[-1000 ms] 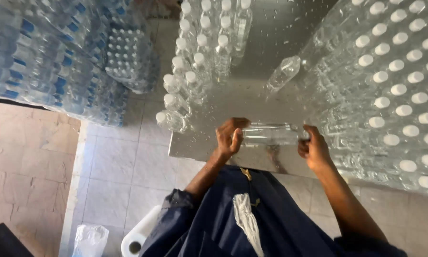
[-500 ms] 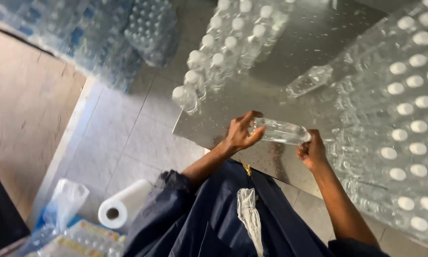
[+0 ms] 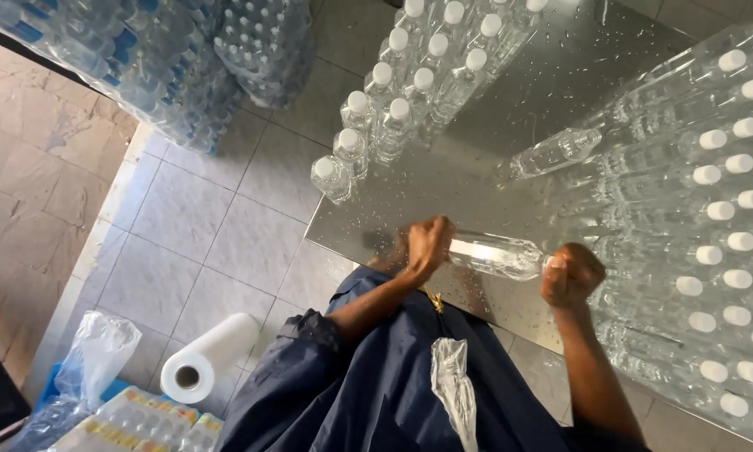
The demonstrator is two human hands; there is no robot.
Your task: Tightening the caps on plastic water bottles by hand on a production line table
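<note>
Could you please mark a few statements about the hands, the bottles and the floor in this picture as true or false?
1. Both hands hold one clear bottle lying sideways over the metal table. True.
2. The left hand grips the capped end. False: the right hand covers the cap end; the left hand holds the base end.
3. A single bottle lies on its side on the table, apart from the hands. True.
4. The standing bottles at the table's edge have blue caps. False: their caps are white.
5. A white roll lies on the tiled floor. True.
</note>
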